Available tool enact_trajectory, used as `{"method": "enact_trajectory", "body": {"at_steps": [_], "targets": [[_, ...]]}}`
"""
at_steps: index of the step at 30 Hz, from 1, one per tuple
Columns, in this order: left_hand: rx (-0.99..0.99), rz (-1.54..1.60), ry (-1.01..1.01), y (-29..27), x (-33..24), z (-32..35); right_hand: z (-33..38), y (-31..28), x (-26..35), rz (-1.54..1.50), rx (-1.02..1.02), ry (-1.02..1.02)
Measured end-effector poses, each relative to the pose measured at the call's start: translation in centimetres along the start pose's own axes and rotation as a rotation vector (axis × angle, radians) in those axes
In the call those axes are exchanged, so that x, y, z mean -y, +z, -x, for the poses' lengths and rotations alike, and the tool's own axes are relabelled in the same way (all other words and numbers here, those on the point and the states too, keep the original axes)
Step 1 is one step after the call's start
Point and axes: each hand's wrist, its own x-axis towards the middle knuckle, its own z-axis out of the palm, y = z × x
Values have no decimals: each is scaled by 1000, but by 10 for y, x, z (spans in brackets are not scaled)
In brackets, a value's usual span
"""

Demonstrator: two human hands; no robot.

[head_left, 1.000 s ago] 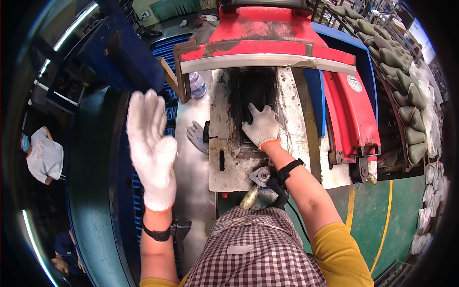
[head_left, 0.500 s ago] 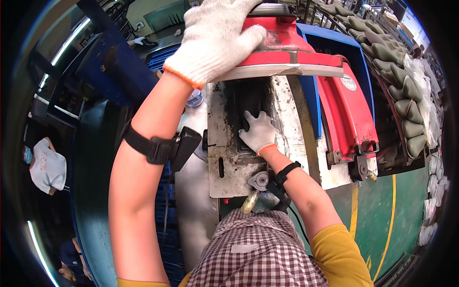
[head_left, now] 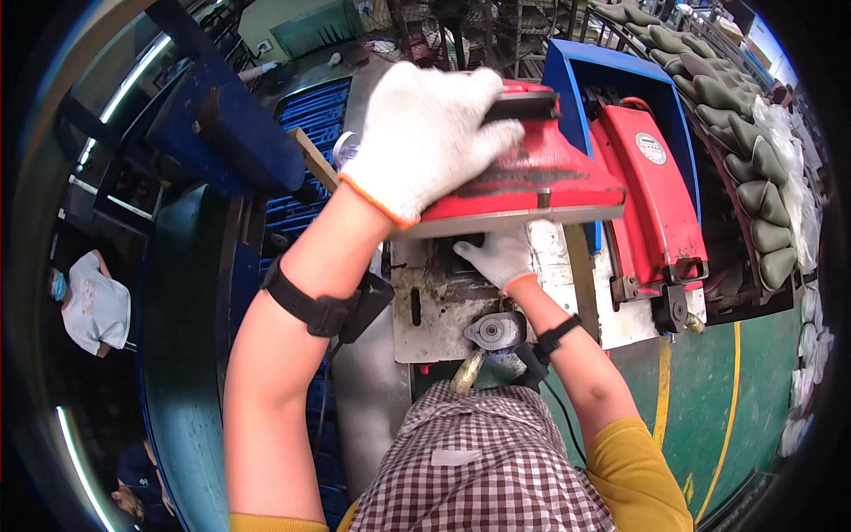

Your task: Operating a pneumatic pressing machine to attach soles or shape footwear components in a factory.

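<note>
My left hand (head_left: 434, 146), in a white knit glove, is closed round the black handle (head_left: 521, 107) of a red machine lid (head_left: 541, 173). The lid is tilted up over a worn metal plate (head_left: 425, 332). Beneath its front edge my gloved right hand (head_left: 498, 257) lies on the dark recessed area of the plate, thumb stretched out and the other fingers partly hidden by the lid. A grey round latch (head_left: 493, 330) with a tape-wrapped lever (head_left: 467, 372) stands at the plate's near edge.
On the right a second red lid (head_left: 651, 191) sits lowered in a blue housing (head_left: 585, 66). Beyond it several olive-green padded pieces (head_left: 762, 204) line a rack. A blue machine part (head_left: 208, 106) stands at the far left, and a person (head_left: 96, 303) is at the left edge.
My left hand has drawn the red lid down and toward me, so it covers more of the plate. My right hand stays low at the plate, shifted slightly right.
</note>
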Motion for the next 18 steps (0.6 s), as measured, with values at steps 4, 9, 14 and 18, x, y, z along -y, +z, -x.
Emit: {"method": "enact_trajectory", "body": {"at_steps": [4,9,14,18], "targets": [[105,181,40,11,-20,32,76,-7,-43,-357,-231,54],[352,366,-20,40,-51,79,215,-10,-74,-631,-51,274],[607,476,-169,76,-79,118,255,1,-79,-936,687,311],[765,401,-200,99,-95,139,230,17,-55,-1326,989,476]]}}
